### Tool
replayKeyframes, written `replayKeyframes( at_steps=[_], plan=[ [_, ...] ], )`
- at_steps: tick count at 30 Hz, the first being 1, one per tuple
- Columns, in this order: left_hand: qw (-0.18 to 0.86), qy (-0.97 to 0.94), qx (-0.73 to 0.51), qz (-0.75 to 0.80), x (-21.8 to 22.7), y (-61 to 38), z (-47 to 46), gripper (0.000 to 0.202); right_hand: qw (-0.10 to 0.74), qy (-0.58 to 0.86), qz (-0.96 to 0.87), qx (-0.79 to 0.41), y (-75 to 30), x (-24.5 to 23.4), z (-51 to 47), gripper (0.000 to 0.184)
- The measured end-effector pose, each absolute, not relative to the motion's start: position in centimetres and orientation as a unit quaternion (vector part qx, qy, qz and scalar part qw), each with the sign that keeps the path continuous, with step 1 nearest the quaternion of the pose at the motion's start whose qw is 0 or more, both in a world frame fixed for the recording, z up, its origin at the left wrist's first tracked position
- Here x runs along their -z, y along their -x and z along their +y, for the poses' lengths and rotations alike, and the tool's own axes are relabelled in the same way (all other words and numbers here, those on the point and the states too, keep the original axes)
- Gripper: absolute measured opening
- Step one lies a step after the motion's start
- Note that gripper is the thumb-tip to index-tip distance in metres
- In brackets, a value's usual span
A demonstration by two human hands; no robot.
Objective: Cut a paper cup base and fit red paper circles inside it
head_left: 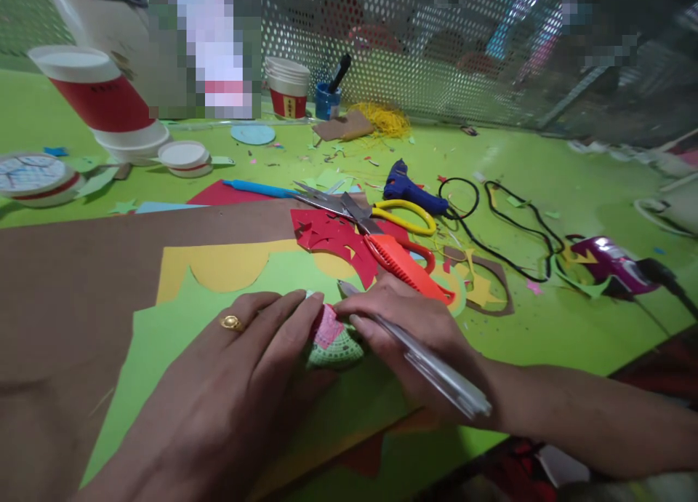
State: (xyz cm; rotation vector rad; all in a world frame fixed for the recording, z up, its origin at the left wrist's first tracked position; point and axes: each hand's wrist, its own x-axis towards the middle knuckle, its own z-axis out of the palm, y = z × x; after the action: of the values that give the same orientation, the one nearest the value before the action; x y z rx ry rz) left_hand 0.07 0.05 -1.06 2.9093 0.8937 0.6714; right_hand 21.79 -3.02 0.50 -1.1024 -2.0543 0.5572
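A wide bright-green table (545, 327) is carrying all the materials. On it, a large sheet of brown paper (65, 298) is lying on the left side, and a light-green paper sheet (283, 273) with a jagged edge is partly covering it. Above this green sheet, the left hand (234, 378), wearing a gold ring, is stretching its fingers forward, and they are grasping the left edge of a small piece. From the other side, the right hand (408, 320) is holding with bent fingers a slim translucent-grey pen (436, 371), and its fingertips are also reaching the piece; how firmly they are pressing, I cannot tell. Just beyond this hand, scissors with orange plastic handles (403, 265) are resting. The smallest thing, a rounded pink-and-green piece with dotted pattern (341, 349), is staying between both hands, over the green sheet.
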Motion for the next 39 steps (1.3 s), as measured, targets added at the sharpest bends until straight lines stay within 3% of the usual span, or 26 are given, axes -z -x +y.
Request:
replayKeyframes(
  at_steps=[8, 19, 26, 39],
  plan=[
    [0.033, -0.935, -0.189, 0.297, 0.84, -0.18, 0.2, 0.036, 0.364, 0.442, -0.788, -0.225, -21.7, -0.74, -2.85, 0.021],
    [-0.097, -0.968, -0.149, 0.177, 0.73, 0.27, 0.67, 0.018, 0.377, 0.524, -0.703, -0.298, -22.02, -0.61, -3.2, 0.02],
    [-0.026, -0.955, -0.181, 0.235, 0.43, 0.12, 0.3, 0.029, 0.375, 0.476, -0.773, -0.185, -22.11, -0.47, -3.63, 0.018],
    [-0.026, -0.941, -0.194, 0.277, 0.53, -0.55, -0.3, 0.042, 0.383, 0.459, -0.774, -0.209, -22.31, -0.86, -3.43, 0.02]
  ],
)
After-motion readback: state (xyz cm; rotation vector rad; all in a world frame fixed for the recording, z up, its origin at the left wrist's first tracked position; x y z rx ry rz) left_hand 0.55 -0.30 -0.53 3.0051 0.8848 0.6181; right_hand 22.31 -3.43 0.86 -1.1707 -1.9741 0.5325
